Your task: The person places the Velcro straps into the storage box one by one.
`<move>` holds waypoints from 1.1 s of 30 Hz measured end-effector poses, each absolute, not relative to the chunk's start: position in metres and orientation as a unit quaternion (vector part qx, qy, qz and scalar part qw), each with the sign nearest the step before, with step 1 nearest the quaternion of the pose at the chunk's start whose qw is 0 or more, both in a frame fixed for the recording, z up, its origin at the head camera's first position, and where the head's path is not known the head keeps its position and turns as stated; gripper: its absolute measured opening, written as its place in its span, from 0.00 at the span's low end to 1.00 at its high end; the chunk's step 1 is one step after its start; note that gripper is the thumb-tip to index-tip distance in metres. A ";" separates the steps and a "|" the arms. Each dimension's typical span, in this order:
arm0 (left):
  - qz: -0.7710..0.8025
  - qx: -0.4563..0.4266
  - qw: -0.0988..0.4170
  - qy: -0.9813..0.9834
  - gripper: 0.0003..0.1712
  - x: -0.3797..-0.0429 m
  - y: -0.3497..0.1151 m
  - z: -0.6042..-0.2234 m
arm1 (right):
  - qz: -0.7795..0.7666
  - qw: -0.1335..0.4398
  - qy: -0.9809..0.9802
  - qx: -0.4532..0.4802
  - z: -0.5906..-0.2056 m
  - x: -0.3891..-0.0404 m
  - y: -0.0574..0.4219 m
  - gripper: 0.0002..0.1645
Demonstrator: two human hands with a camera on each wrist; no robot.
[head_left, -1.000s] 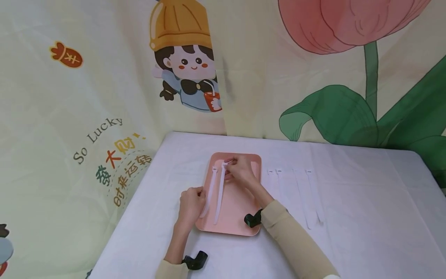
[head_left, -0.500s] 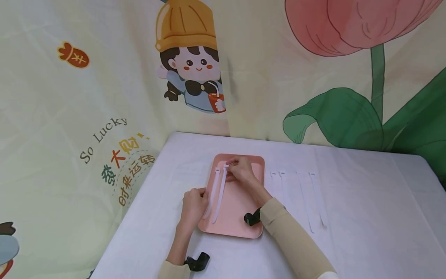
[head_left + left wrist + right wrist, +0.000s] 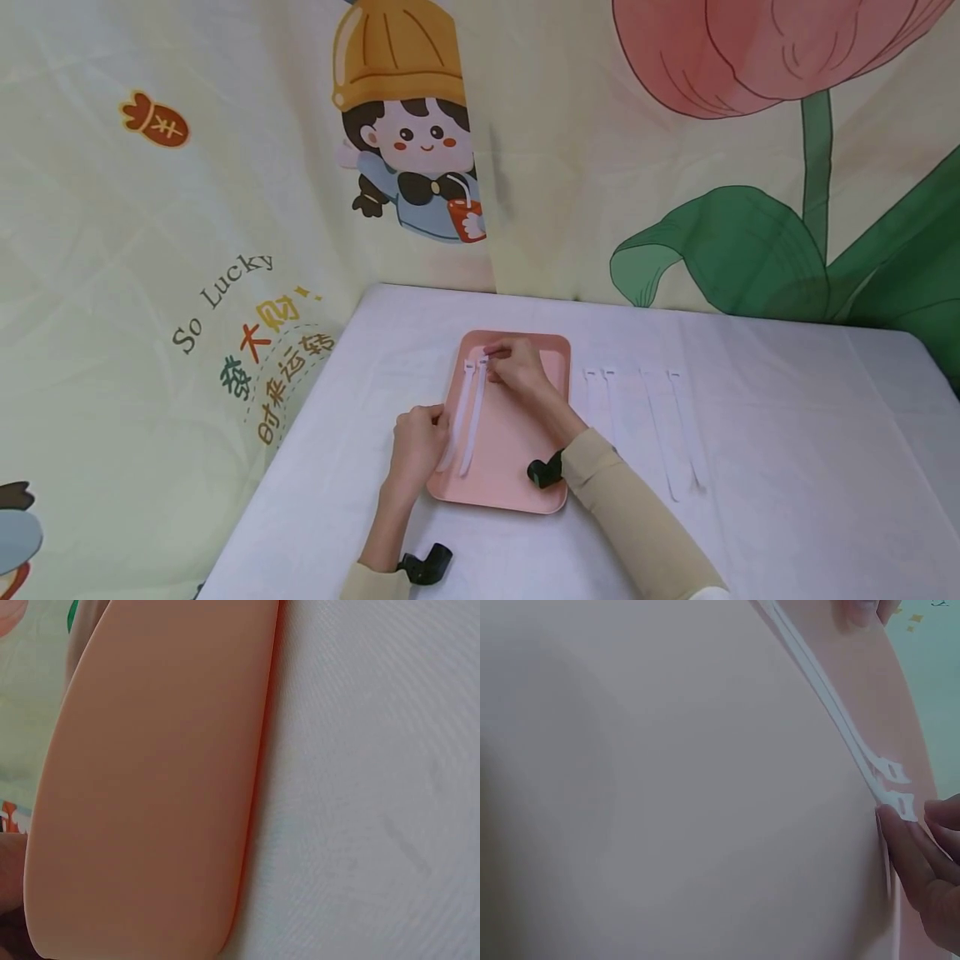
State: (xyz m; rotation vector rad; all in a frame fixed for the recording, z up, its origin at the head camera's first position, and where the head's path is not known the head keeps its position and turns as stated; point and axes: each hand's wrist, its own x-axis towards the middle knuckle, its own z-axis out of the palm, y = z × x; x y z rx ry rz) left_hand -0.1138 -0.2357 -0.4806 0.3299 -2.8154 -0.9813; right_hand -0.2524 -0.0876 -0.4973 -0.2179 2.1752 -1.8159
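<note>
Gripping the left rim of a pink tray [image 3: 517, 446], the left hand [image 3: 420, 437] shows in the head view with its fingers curled. The right hand [image 3: 517, 365] is over the far part of the tray, its fingertips at the head of a white strap [image 3: 474, 425]. That strap lies lengthwise in the tray, left of the middle, and another white strap [image 3: 459, 408] lies just beside it, closer to the tray's left wall. To the right of the tray, four more straps [image 3: 674, 377], faint against the white tablecloth [image 3: 795, 467], lie roughly side by side. Each wrist carries a black device, and both sleeves are beige. Behind the table hangs a printed cloth [image 3: 555, 242] with a cartoon figure in a yellow hat, a large pink tulip and some lettering.

From the left wrist, the tray's smooth outer wall fills much of the view, beside the white cloth. A bit of the left hand shows at the lower left, against the rim.

From the right wrist, both slotted strap heads lie close together. One right fingertip touches the nearer head, while the thumb stands slightly apart from it, so the hand is not pinching. At the top, left-hand fingers meet the rim.
</note>
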 end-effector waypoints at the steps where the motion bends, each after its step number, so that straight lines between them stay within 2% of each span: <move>1: -0.325 0.109 0.072 -0.937 0.13 -0.114 -0.235 -0.481 | -0.628 0.144 0.761 -0.079 -0.497 -0.252 -0.087 0.17; 10: -0.314 0.107 0.078 -0.940 0.10 -0.115 -0.234 -0.482 | -0.608 0.117 0.781 -0.079 -0.484 -0.249 -0.078 0.18; 21: -0.315 0.107 0.074 -0.940 0.11 -0.116 -0.236 -0.482 | -0.630 0.133 0.761 -0.077 -0.452 -0.239 -0.061 0.16; 33: -0.317 0.109 0.069 -0.940 0.12 -0.116 -0.234 -0.480 | -0.612 0.106 0.780 -0.070 -0.447 -0.234 -0.042 0.14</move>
